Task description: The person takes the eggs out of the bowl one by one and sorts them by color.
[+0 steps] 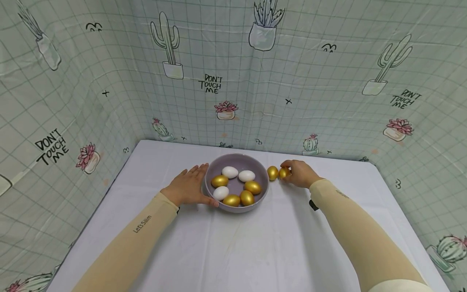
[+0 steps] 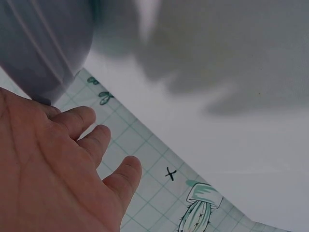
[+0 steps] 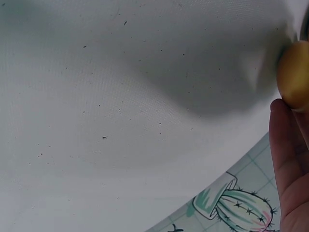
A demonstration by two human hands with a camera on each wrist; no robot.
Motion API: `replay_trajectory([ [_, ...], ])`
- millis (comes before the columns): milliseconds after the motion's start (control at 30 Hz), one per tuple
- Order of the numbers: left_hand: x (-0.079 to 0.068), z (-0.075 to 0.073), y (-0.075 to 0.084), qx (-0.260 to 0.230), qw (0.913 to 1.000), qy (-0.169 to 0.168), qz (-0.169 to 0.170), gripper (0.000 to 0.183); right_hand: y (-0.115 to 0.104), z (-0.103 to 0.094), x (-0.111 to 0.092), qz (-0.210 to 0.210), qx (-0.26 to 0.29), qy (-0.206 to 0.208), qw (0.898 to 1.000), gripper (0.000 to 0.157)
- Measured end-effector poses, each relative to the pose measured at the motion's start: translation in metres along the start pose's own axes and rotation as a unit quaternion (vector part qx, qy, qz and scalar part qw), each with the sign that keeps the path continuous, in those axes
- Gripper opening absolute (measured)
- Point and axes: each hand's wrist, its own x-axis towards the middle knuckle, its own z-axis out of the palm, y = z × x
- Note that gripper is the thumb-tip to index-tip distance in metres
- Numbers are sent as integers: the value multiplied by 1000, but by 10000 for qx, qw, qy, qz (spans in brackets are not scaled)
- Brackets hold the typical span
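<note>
A purple-grey bowl (image 1: 236, 209) stands on the table with three white eggs (image 1: 230, 172) and several gold eggs (image 1: 252, 187) inside. My left hand (image 1: 189, 185) rests against the bowl's left side, fingers extended and thumb along the near rim. In the left wrist view, the straight fingers (image 2: 128, 176) spread beside the bowl's wall (image 2: 48, 43). Right of the bowl, my right hand (image 1: 300, 174) pinches a gold egg (image 1: 284, 173), partly covered by the fingers. That gold egg (image 3: 295, 75) appears at the right wrist view's edge. Another gold egg (image 1: 273, 173) lies between it and the bowl.
A white cloth covers the table (image 1: 255, 251). Grid-patterned fabric (image 1: 251, 93) with cactus drawings hangs behind the table and along both sides. The table's back edge lies just beyond the bowl and both hands.
</note>
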Motion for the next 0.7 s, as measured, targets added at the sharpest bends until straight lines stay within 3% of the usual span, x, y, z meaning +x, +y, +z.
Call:
replay_trajectory([
  [700,-2,-2,2,-58,10000,-12,8,137,1,-4,-3,34,-75,-106,9999,56],
])
